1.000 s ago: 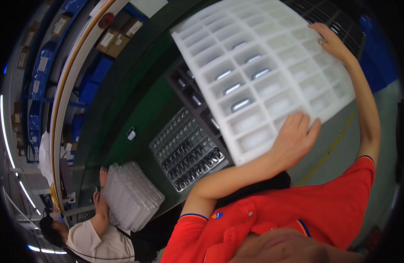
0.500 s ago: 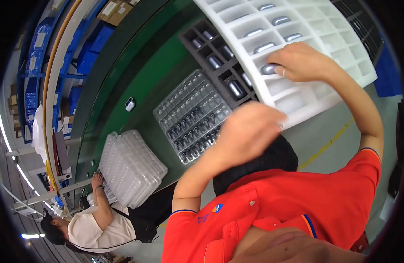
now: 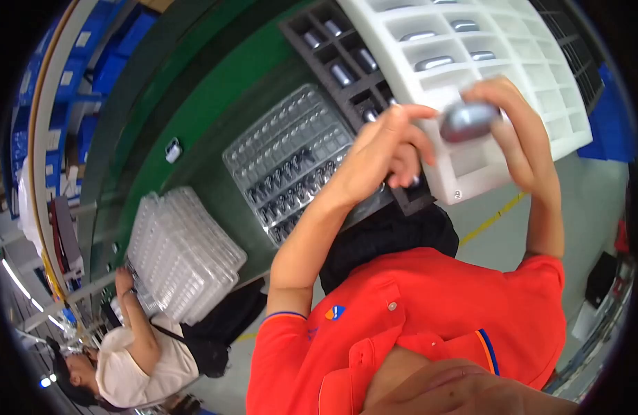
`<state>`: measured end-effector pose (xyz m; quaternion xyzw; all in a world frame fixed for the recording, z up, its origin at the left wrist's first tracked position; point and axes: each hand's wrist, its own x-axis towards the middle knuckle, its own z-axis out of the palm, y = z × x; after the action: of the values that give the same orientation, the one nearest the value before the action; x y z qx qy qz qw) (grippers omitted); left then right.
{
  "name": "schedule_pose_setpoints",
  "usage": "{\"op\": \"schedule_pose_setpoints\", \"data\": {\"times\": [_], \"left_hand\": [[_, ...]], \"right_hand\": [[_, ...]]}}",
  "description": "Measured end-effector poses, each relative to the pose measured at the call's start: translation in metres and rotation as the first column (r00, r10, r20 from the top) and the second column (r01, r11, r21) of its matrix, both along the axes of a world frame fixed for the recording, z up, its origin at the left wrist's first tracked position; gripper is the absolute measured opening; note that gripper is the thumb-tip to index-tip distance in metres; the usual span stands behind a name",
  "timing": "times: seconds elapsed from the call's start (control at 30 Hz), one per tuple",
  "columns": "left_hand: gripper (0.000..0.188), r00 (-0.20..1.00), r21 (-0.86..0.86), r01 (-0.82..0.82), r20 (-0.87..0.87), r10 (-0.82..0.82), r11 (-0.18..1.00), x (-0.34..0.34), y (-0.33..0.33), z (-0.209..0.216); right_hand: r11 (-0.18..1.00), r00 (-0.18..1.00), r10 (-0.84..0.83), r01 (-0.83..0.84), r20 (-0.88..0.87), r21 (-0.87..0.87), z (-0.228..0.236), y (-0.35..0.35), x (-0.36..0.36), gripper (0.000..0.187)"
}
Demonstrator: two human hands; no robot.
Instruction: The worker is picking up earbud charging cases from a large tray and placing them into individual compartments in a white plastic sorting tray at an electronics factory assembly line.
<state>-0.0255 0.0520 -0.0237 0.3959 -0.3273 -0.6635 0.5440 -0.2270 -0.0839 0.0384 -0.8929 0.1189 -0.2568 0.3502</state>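
In my right hand (image 3: 523, 131), a glossy grey oval earbud case (image 3: 466, 123) is gripped between thumb and fingers, slightly blurred by motion. It is lifted above the near corner of a white compartment tray (image 3: 481, 188). Several similar grey cases lie in that tray's cells farther up. My left hand (image 3: 378, 155) is just left of the held case, fingers apart and nothing visible in them. Beneath and behind it is a dark foam tray (image 3: 324, 57) with grey cases in its cells, partly hidden by the hand.
Left of the foam tray lies a clear plastic tray (image 3: 246, 162) with rows of small dark parts. A stack of clear trays (image 3: 184, 252) stands farther left. A small white case (image 3: 173, 150) lies on the green table. A co-worker (image 3: 142, 353) is at lower left.
My right hand has lifted the grey case out of a white tray cell and brought it nearer to me. My left hand has moved up and left, spreading its fingers. The view has shifted slightly.
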Motion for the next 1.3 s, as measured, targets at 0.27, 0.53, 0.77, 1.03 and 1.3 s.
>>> {"op": "schedule_pose_setpoints", "data": {"times": [0.27, 0.53, 0.77, 1.03, 1.3], "left_hand": [[0.053, 0.853, -0.138, -0.215, -0.509, 0.117, 0.967, -0.045, 0.060, -0.013], [0.052, 0.858, -0.046, -0.450, -0.298, 0.418, 0.892, -0.020, 0.091, -0.024], [0.077, 0.848, -0.226, -0.530, -0.147, 0.510, 0.817, 0.004, 0.122, -0.037], [0.071, 0.262, -0.700, -0.356, 0.562, 0.785, 0.620, 0.026, 0.127, -0.036], [0.065, 0.453, -0.416, -0.365, 0.702, 0.549, 0.833, 0.042, 0.124, -0.041]], "right_hand": [[0.995, 0.977, -0.071, 0.054, 0.202, 0.086, -0.027, 0.079, 0.010, 0.051], [0.821, 0.968, -0.247, 0.179, 0.053, 0.542, -0.037, 0.124, 0.053, 0.037], [0.961, 0.931, -0.275, 0.255, 0.241, 0.110, -0.053, 0.128, 0.093, 0.022], [1.000, 0.996, 0.010, -0.009, 0.089, -0.017, -0.062, 0.137, 0.107, 0.033], [0.956, 0.997, -0.082, 0.077, 0.005, 0.282, -0.078, 0.127, 0.122, 0.019]]}}
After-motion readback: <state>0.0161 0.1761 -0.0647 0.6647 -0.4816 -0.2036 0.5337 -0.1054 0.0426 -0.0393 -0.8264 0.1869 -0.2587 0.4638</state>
